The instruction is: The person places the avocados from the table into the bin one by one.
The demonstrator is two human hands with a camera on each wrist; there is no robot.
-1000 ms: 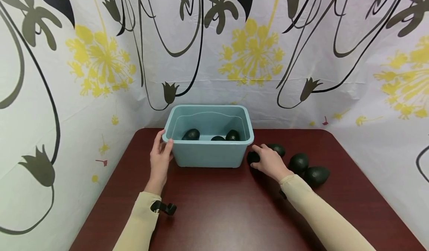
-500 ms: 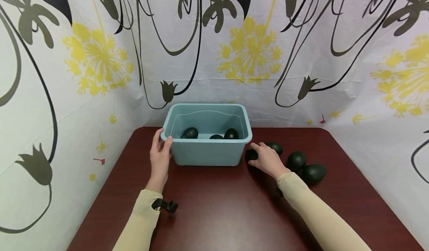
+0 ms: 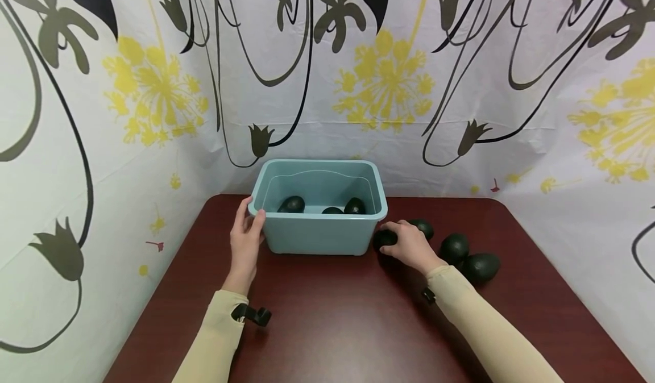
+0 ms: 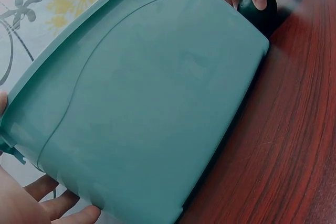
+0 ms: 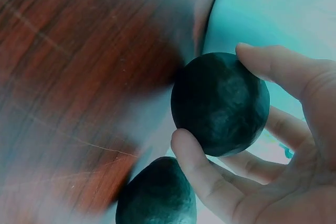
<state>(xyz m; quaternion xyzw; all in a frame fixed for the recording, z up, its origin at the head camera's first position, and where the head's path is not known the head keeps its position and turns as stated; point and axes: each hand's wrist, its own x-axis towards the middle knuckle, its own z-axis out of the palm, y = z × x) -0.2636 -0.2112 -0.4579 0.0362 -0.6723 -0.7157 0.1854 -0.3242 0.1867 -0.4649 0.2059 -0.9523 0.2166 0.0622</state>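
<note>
Beside the bin (image 3: 318, 236) the left hand (image 3: 245, 243) grips, the right hand (image 3: 410, 248) arches down, pinching an avocado (image 5: 220, 103).

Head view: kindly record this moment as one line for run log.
left hand: grips bin corner; right hand: holds avocado beside bin; in bin: three avocados visible; on table, right: three more avocados

Soft, even light is filling the head view, a pale sheen is glowing on the near middle of the table (image 3: 338, 315), and the right sleeve (image 3: 486, 320) is casting a shadow. The left wrist view is running dimmer; in the right, the table is blurring in patches, the tub (image 5: 268, 14) is washing out pale, and the avocado (image 5: 220, 103) is looking nearly black.
</note>
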